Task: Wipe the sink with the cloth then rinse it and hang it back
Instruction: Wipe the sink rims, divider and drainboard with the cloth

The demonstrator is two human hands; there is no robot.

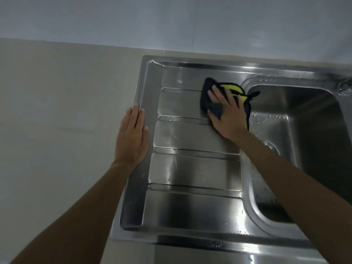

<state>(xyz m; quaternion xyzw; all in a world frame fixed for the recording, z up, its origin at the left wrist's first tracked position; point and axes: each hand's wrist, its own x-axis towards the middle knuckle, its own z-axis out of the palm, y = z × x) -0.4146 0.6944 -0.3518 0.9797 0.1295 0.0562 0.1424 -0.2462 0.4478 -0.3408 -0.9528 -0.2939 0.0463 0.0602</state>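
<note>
Sink [190, 242] wipe in hand: right hand [226, 115] spread, pressing cloth [231, 88] on drainboard [194, 136]; left hand [132, 136] flat, bracing. Next, judged: basin [304, 130], then rinse.

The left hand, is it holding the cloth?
No, the left hand rests flat on the sink rim, while the right hand presses the cloth.

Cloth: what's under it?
The sink's ribbed drainboard, beside the basin. The right hand presses flat on the cloth, so the steel directly beneath is hidden.

We have only one view, worn on the head. It looks steeply down, close above the sink [192, 168].
</note>
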